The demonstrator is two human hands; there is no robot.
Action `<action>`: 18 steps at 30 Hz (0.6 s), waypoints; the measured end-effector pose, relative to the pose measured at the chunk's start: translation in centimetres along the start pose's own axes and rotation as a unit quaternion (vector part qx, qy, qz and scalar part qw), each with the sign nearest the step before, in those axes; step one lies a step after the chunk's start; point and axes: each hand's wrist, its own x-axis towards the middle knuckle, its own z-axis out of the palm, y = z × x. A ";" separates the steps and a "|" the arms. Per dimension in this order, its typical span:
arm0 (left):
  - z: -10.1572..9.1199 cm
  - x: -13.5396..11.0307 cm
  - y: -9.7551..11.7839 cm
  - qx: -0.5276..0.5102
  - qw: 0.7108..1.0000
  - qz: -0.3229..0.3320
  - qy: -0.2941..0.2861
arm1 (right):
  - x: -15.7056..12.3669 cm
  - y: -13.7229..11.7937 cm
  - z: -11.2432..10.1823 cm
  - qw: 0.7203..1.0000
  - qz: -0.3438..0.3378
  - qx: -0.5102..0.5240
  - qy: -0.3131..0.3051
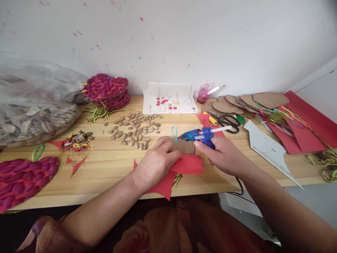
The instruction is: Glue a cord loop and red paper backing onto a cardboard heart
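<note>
Pinning the cardboard piece [187, 147] at frame centre, the left hand [155, 163] curls its fingers over it (probably light, bendy, best gripped at edges), right hand [223, 154] fingers clasping the rigid glue gun [201, 135].

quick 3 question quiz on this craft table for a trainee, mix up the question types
1. True or false: the right hand holds the black scissors.
2. What does the left hand press on? A) the plastic bag B) a brown cardboard piece over red paper C) the star sheet
3. Fill in: the nozzle of the blue glue gun points toward the person's ___ side.

Key
1. False: it holds the blue glue gun, and the black scissors lie on the table.
2. B
3. left
</note>
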 end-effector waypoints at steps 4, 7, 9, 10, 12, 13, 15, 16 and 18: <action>0.0 -0.1 0.0 0.004 1.000 0.002 -0.001 | -0.2 0.0 0.1 1.000 -0.006 -0.006 -0.002; 0.0 -0.1 0.1 0.007 1.000 0.001 -0.003 | -0.4 0.1 0.1 1.000 -0.016 -0.006 -0.007; 0.0 -0.1 0.1 0.007 1.000 0.001 -0.003 | -0.6 0.1 0.1 1.000 -0.018 -0.007 -0.013; 0.0 0.0 0.1 0.006 1.000 0.001 -0.002 | -0.6 0.2 0.1 1.000 -0.021 -0.012 -0.013; 0.0 0.0 0.1 0.006 1.000 0.004 0.001 | -0.9 0.2 0.1 0.999 -0.032 -0.024 -0.008; 0.0 0.0 0.1 0.007 1.000 0.006 0.002 | -1.0 0.2 0.1 0.999 -0.038 -0.030 -0.004; 0.1 -0.1 0.0 0.007 1.000 0.006 0.000 | -1.2 0.2 0.1 0.998 -0.048 -0.038 0.000; 0.1 -0.1 -0.1 0.007 1.000 0.006 -0.001 | -1.4 0.2 0.1 0.998 -0.049 -0.040 -0.001; 0.2 -0.2 -0.1 0.006 1.000 0.005 -0.001 | -1.7 0.2 0.1 0.998 -0.049 -0.044 -0.008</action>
